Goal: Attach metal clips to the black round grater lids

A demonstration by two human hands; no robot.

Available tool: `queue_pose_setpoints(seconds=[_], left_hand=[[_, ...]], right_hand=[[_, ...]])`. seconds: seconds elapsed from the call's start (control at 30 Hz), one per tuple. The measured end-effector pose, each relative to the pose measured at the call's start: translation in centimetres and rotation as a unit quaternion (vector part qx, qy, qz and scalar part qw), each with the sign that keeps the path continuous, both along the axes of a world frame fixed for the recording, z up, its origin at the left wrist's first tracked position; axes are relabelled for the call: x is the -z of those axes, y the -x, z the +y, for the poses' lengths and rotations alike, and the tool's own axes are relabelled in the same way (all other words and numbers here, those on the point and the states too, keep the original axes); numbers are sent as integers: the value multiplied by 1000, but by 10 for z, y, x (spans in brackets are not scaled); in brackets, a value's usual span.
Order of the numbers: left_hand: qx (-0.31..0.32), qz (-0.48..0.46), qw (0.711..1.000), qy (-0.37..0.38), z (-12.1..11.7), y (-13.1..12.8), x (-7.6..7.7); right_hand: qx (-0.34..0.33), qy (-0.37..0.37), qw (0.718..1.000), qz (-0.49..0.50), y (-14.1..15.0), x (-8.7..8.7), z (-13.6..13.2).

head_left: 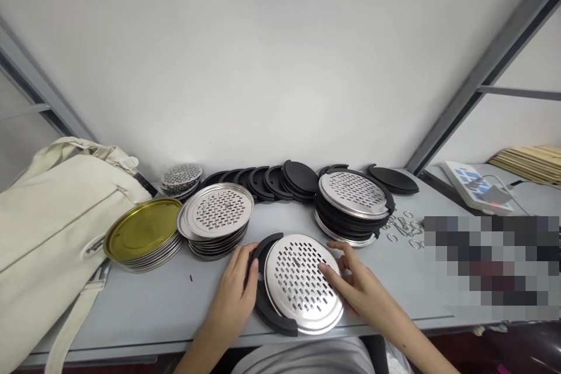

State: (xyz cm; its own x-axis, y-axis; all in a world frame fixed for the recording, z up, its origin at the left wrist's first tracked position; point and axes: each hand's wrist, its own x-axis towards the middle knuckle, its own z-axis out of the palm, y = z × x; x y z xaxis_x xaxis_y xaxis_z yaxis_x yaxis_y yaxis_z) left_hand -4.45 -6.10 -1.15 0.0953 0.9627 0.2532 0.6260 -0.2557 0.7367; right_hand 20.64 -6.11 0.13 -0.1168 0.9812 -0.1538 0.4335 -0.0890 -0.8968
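Note:
A round perforated metal disc [300, 280] lies on the grey table [144, 304] in front of me, partly seated in a black C-shaped rubber ring [263, 298]. My left hand [236, 289] rests on the ring's left side with the fingers curled around its edge. On the disc's right edge my right hand [355, 286] rests, its thumb lying on the perforated face and its fingers spread behind the rim.
Behind stand stacks: gold-lidded plates [142, 234], perforated discs [217, 216], a smaller disc pile [181, 178], black rings in a row [272, 181], and finished discs with rings [353, 204]. Small metal rings [405, 228] lie at right. A cream bag [52, 228] sits left.

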Motion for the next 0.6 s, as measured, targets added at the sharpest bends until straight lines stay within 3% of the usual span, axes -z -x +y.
queue_pose_setpoints(seconds=[0.37, 0.6], left_hand=[[23, -31, 999, 18, 3, 0, 4], [40, -27, 999, 13, 1, -6, 3]], right_hand=[[-28, 21, 999, 13, -2, -6, 3], [-89, -2, 996, 3, 2, -8, 8]])
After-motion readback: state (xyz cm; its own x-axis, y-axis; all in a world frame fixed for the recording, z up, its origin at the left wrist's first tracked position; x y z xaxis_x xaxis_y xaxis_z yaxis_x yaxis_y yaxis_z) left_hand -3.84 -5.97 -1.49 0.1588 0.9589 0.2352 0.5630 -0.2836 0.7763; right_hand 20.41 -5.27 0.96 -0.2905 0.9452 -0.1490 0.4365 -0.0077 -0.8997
